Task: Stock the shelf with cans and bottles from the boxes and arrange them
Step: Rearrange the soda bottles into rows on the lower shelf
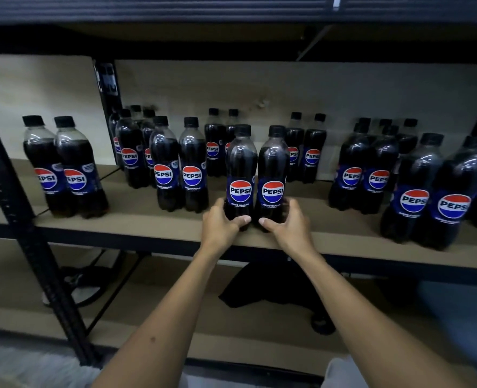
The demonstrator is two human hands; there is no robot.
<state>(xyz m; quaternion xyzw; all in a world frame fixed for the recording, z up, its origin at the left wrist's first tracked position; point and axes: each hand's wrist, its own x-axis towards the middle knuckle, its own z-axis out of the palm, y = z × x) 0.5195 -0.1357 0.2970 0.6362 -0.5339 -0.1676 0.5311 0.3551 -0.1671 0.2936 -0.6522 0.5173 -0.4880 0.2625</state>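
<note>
Two Pepsi bottles are gripped low, one by the left hand (220,221), one by the right hand (283,219); tall and bottom-held, either could be tipped against neighbouring bottles.

bare shelf front (136,224) — bottle pairs (180,163) flanking

Both arms out, both hands gripping.
We note bare forearms reaching forward and converging. Left hand (222,222) curls round the base of the left bottle (240,175), thumb across its front; right hand (286,219) mirrors it on the right bottle (273,175). The two thumbs point toward each other, nearly meeting.
</note>
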